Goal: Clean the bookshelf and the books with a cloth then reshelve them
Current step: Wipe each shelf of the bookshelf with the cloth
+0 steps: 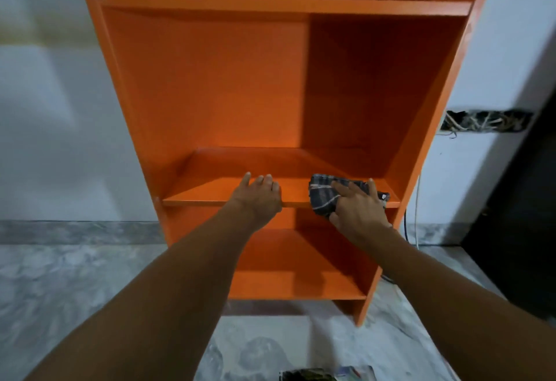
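The orange bookshelf [228,85] stands against a white wall [60,109] on a grey marbled floor [75,284], and every compartment in view holds no books. 2 bare forearms reach in from the bottom of the view toward the middle shelf board [210,197].

The left hand [258,197] rests palm down on the front edge of that board, near its middle. Its fingers [266,182] lie nearly straight and close together on the board's top and hold nothing. The thumb cannot be seen.

The right hand [358,209] presses a dark checked cloth [322,197] flat onto the right part of the same board. Its fingers [346,188] are spread apart and stretched out across the cloth, not curled round it. The cloth is bunched under the palm, part of it hangs over the board's front edge, and a corner pokes out to the right of the hand, close to the bookshelf's right side panel. The 2 hands are apart, with a bare strip of board between them.

The books [328,374] lie on the floor at the very bottom edge of the view, in front of the bookshelf. Only their tops show, so their number cannot be told.

To the right of the bookshelf, a rough opening [484,121] in the wall shows tangled wires, a thin pale cable [416,215] runs down beside the side panel, and a dark door [517,200] fills the far right.
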Demonstrator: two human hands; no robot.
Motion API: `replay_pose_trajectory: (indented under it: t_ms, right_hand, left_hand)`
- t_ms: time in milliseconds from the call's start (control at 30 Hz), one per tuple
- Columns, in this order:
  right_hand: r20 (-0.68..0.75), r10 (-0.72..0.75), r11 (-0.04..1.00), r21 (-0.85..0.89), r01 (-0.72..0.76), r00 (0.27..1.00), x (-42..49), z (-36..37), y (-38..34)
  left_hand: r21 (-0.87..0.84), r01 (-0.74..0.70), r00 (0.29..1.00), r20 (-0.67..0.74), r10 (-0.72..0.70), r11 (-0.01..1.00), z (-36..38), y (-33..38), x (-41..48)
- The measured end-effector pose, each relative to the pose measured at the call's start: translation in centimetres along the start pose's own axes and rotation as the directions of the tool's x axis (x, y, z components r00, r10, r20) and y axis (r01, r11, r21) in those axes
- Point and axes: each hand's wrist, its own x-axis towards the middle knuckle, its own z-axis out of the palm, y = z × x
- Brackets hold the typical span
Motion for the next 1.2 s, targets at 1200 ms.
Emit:
replay_pose_trajectory:
  t_ms: [1200]
  right_hand:
    - [0.132, 0.286, 0.958, -0.014, -0.286, 0.949, 4.5, -2.0, 4.0]
  left_hand:
    - [-0.132, 0.006, 0.998, -0.057, -0.013, 0.991, -4.2, 6.8, 3.0]
